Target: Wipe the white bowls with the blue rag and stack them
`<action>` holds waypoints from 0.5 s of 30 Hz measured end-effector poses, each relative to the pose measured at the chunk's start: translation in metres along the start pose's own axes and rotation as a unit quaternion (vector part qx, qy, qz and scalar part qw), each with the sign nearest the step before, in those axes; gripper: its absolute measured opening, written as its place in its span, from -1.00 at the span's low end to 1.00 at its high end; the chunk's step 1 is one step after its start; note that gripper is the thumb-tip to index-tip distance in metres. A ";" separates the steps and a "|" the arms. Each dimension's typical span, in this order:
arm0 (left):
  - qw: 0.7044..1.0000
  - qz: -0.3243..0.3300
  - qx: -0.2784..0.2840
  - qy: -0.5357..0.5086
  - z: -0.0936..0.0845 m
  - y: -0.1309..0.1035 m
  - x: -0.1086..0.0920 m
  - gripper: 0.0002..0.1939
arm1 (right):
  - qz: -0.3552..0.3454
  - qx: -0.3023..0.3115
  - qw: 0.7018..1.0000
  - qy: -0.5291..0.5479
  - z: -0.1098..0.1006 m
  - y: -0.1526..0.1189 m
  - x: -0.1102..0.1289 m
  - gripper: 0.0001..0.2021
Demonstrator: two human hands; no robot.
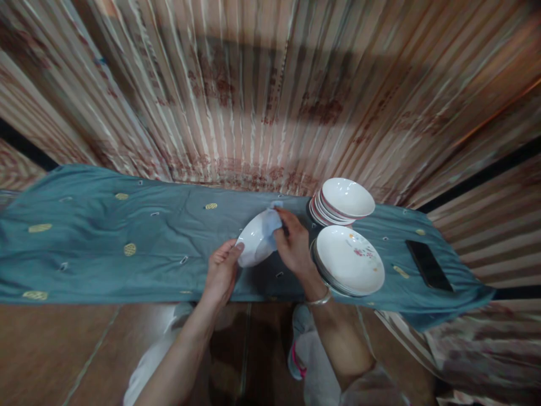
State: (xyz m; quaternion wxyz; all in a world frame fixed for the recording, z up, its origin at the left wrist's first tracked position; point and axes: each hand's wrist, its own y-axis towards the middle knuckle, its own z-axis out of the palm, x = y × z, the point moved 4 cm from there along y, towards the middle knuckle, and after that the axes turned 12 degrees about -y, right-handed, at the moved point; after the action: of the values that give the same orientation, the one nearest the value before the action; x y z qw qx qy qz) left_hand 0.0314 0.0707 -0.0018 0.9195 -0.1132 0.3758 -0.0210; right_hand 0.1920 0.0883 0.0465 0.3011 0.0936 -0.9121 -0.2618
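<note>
A white bowl (252, 241) is held tilted above the cloth-covered table. My left hand (223, 269) grips its near left rim, thumb on the inner face and fingers behind. In my right hand (291, 241) is a pale blue cloth (271, 224), pressed against the bowl's right side; part of the bowl is hidden behind the cloth. Just right of my right hand stands a stack of plates (344, 256), the top one white with small flowers. Behind that rises a stack of white bowls (347, 197), with red bands on some rims.
A teal patterned tablecloth (93, 237) covers the long narrow table. Toward its right end lies a black phone (428, 265). A striped, pleated curtain (253, 113) hangs close behind the table, and dark bars show at both sides.
</note>
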 end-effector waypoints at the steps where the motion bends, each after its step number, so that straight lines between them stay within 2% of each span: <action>1: 1.000 0.002 0.001 -0.009 -0.002 0.001 0.001 -0.63 | -0.043 -0.002 0.999 -0.029 0.009 -0.005 0.011 -0.63; 4: 0.999 0.014 -0.002 -0.037 -0.015 0.004 0.001 -0.70 | -0.151 0.031 0.984 -0.095 0.037 -0.020 0.038 -0.61; 6: 0.998 0.027 -0.014 -0.060 -0.025 0.007 0.001 -0.75 | -0.185 0.048 0.973 -0.128 0.051 -0.027 0.048 -0.60; 10: 0.992 0.050 -0.051 -0.100 -0.037 0.013 0.000 -0.82 | -0.187 0.054 0.969 -0.153 0.061 -0.028 0.052 -0.59; 15: 0.989 0.040 -0.073 -0.120 -0.034 0.013 0.002 -0.81 | -0.153 0.016 0.977 -0.146 0.057 -0.013 0.041 -0.60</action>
State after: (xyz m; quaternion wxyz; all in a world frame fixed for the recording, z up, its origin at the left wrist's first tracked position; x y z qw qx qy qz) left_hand 0.0084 0.0769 -0.0297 0.9473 -0.1662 0.2678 0.0569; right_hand 0.1255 0.0878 0.0214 0.1192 0.1979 -0.9253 -0.3008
